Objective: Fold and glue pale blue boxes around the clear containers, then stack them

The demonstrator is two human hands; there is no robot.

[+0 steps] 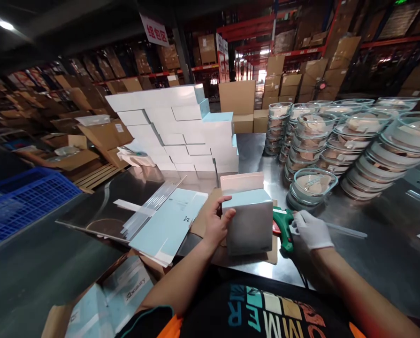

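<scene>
My bare left hand (217, 223) grips the left edge of a box (250, 225), thumb on its near face and index finger by its top edge. The box has a pale blue top and a grey-looking near side; a pale flap (243, 182) stands up behind it. Right of the box lies a green hot glue gun (285, 230), its front hidden by the box. At its rear, my white-gloved right hand (312, 230) is closed around a clear glue stick (348, 230), which sticks out to the right. Cardboard (273, 256) lies under the box.
White and pale blue boxes (181, 126) are stacked at the back. Glass dishes (313, 183) stand in tall stacks on the right. Left on the metal table (104, 199) lie a flat blue carton (171, 220) and glue sticks (153, 206). An open carton (125, 286) sits below.
</scene>
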